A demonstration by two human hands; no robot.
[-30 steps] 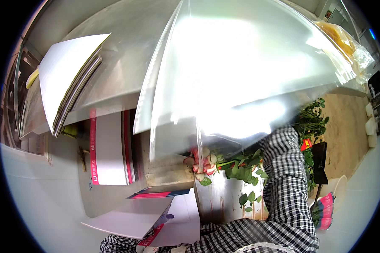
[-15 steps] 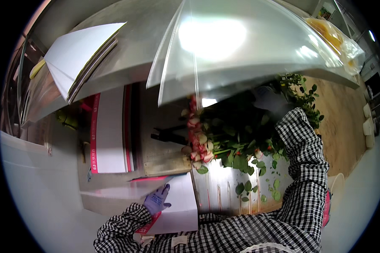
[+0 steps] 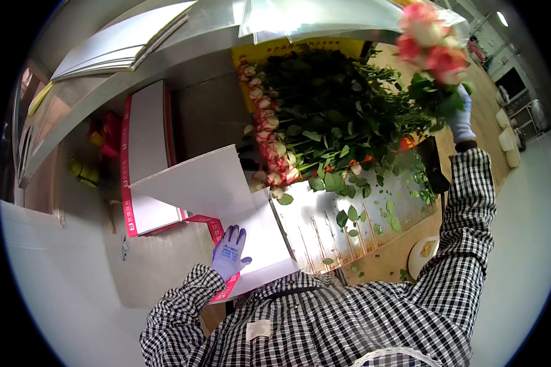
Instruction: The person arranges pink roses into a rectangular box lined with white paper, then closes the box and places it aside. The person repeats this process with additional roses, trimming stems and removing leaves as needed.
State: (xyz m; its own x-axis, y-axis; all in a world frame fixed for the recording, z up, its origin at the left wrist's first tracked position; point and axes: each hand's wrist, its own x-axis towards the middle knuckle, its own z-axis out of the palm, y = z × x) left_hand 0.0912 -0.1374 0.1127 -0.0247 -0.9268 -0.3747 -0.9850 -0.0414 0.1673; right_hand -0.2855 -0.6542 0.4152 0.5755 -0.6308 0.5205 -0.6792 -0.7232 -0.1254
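Note:
My left hand (image 3: 229,252), in a pale purple glove, lies with fingers spread on a white cardboard sheet (image 3: 269,238) with a pink printed border. A raised flap (image 3: 196,183) of that sheet stands up beyond the hand. At the upper right my right hand (image 3: 463,116), gloved too, is closed round the stems of several pink-and-white roses (image 3: 431,43). These blooms are held up, blurred by motion. Left of them lies a big pile of roses (image 3: 343,116), dark leaves to the right and a row of pink-white heads (image 3: 266,125) along its left side.
A stack of white cardboard sheets (image 3: 150,128) with pink edges lies at left. Above the bench runs a metal shelf bearing white sheets (image 3: 116,46) and clear plastic sheets (image 3: 324,18). Loose leaves (image 3: 349,214) dot a shiny ruled surface. A white bucket (image 3: 423,257) stands by my right arm.
My right hand has come out from the leafy pile and swung up to the right, with roses in it. The cardboard flap has risen. My left hand stays on the sheet; the view has shifted.

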